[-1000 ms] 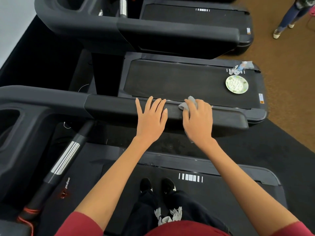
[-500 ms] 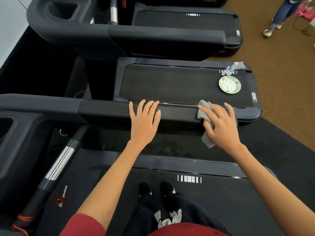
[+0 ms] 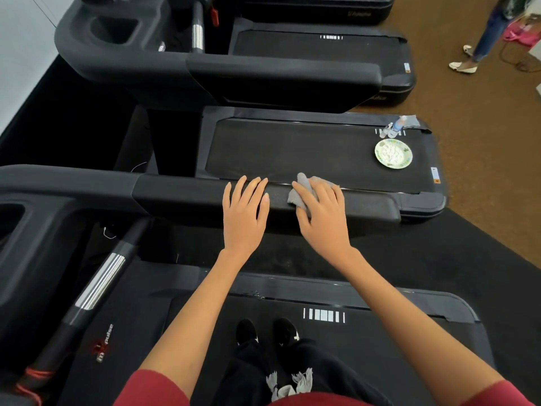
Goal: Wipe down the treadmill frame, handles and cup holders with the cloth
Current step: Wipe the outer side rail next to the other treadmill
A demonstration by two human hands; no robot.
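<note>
A long black treadmill handrail (image 3: pixel 181 194) runs across the middle of the head view. My right hand (image 3: pixel 322 212) presses a crumpled grey cloth (image 3: pixel 301 190) onto its top, fingers spread over the cloth. Just left of it my left hand (image 3: pixel 244 212) lies flat on the same rail, fingers apart, holding nothing. The rail's right end (image 3: pixel 380 206) is bare. A cup holder recess (image 3: pixel 11 221) shows at the far left edge, mostly cut off.
A patterned plate (image 3: pixel 393 153) and a small spray bottle (image 3: pixel 396 127) sit on the neighbouring treadmill's belt (image 3: pixel 278 148). A silver-banded upright handle (image 3: pixel 99 282) slants at lower left. Another person's legs (image 3: pixel 480 39) stand on the brown floor at top right.
My right hand slid the cloth right along the rail, then back left beside my left hand. The left hand stayed planted on the rail.
</note>
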